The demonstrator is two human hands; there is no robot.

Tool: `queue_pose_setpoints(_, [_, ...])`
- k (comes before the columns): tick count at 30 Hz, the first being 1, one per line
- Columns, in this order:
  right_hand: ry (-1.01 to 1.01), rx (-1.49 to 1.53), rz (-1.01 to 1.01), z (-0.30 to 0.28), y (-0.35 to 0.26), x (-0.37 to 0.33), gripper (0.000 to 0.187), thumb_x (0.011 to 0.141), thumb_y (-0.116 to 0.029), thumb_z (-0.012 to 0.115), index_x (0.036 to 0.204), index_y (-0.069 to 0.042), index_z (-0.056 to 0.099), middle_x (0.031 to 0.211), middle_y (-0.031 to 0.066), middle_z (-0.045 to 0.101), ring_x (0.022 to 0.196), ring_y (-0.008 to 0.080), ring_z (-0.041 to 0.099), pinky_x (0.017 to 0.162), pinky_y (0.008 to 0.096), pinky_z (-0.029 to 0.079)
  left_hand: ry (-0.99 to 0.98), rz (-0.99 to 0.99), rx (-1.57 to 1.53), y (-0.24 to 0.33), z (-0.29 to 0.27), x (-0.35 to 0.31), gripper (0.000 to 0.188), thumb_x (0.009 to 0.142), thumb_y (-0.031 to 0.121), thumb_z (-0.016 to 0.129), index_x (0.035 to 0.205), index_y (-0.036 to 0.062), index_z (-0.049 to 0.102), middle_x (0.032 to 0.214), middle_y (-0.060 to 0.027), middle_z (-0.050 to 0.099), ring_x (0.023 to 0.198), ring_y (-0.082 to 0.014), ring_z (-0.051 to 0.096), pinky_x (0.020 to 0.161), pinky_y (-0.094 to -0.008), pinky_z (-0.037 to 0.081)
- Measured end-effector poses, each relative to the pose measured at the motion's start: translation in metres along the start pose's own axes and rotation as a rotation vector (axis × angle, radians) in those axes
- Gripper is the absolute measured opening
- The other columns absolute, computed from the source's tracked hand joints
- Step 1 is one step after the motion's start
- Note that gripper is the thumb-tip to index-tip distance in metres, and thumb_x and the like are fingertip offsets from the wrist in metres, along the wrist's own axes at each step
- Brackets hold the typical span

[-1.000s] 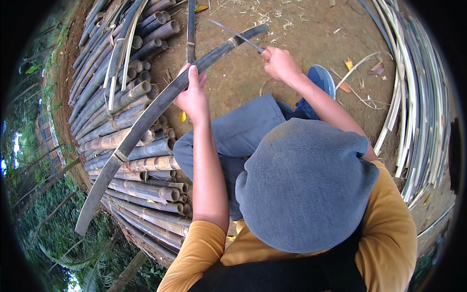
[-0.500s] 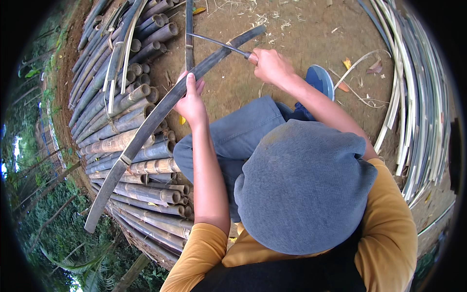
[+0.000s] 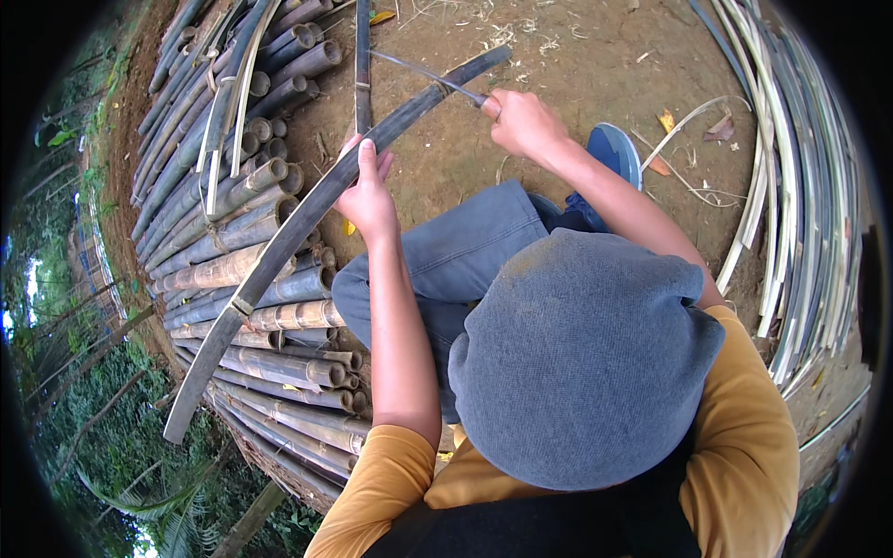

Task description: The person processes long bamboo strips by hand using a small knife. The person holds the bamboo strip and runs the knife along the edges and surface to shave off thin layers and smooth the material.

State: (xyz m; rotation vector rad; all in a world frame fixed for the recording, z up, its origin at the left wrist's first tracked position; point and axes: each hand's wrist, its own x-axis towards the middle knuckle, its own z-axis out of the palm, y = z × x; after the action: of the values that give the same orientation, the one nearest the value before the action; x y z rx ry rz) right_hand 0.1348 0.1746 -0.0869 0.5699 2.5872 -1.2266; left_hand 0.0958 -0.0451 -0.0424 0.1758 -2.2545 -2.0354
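A long dark split bamboo strip slants from the lower left up to the upper middle. Around its middle my left hand is closed, thumb lying on top. In my right hand is a knife with a long narrow blade, gripped by its handle. The blade points left and crosses the strip at a pale joint near its upper end. Whether the edge touches the strip or passes just above it, I cannot tell.
Stacked bamboo poles lie along the left. Another dark strip stretches upward beyond my left hand. Many split strips are bundled at the right. Shavings and leaves dot the dirt ground. A grey knit cap covers the lower middle.
My right hand and the knife have shifted slightly to the right, and the blade tip has dropped. The bamboo strip and my left hand are nearly still.
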Motion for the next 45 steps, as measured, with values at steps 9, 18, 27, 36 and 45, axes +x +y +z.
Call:
queue_pose_setpoints(9, [-0.060,-0.032,-0.047,-0.012,-0.020,-0.011,0.023,0.103,-0.022,0.051,0.110,-0.006,0.066,0.098,0.0192,0.072,0.092,0.0354,0.072,0.079,0.0508,0.056,-0.013,-0.011,-0.016,0.004,-0.001,0.007,0.033,0.097,0.010,0.067,0.124,-0.0087,0.060,0.114,-0.0187,0.065,0.094,-0.0288,0.072,0.082,-0.0365,0.064])
queue_pose_setpoints(18, [-0.064,-0.094,-0.054,-0.019,-0.023,-0.020,0.023,0.102,-0.022,0.052,0.111,-0.006,0.065,0.099,0.0190,0.072,0.093,0.0357,0.072,0.081,0.0510,0.056,-0.029,0.007,-0.017,-0.001,-0.005,0.004,0.035,0.096,0.010,0.068,0.124,-0.0091,0.060,0.115,-0.0192,0.065,0.096,-0.0297,0.072,0.083,-0.0373,0.064])
queue_pose_setpoints(27, [-0.081,-0.107,0.008,-0.022,-0.011,-0.017,0.026,0.103,-0.026,0.052,0.112,-0.005,0.065,0.101,0.0210,0.072,0.096,0.0381,0.071,0.083,0.0519,0.055,-0.022,-0.016,-0.036,0.005,-0.001,0.001,0.028,0.095,0.008,0.070,0.118,-0.0070,0.065,0.117,-0.0155,0.064,0.091,-0.0225,0.070,0.080,-0.0345,0.065])
queue_pose_setpoints(36, [-0.084,-0.044,-0.004,-0.016,0.005,0.000,0.030,0.105,-0.028,0.046,0.113,-0.006,0.064,0.101,0.0198,0.071,0.099,0.0381,0.070,0.085,0.0505,0.055,-0.097,0.060,0.012,0.009,0.002,0.003,0.032,0.095,0.008,0.070,0.122,-0.0080,0.063,0.113,-0.0174,0.065,0.094,-0.0262,0.071,0.083,-0.0368,0.064])
queue_pose_setpoints(45, [-0.053,-0.056,-0.027,-0.017,-0.024,-0.015,0.013,0.095,-0.016,0.054,0.103,-0.008,0.062,0.096,0.0198,0.071,0.095,0.0406,0.069,0.079,0.0532,0.053,-0.065,0.000,0.023,0.009,-0.004,0.006,0.033,0.096,0.009,0.069,0.123,-0.0075,0.062,0.114,-0.0188,0.065,0.096,-0.0286,0.072,0.083,-0.0364,0.064])
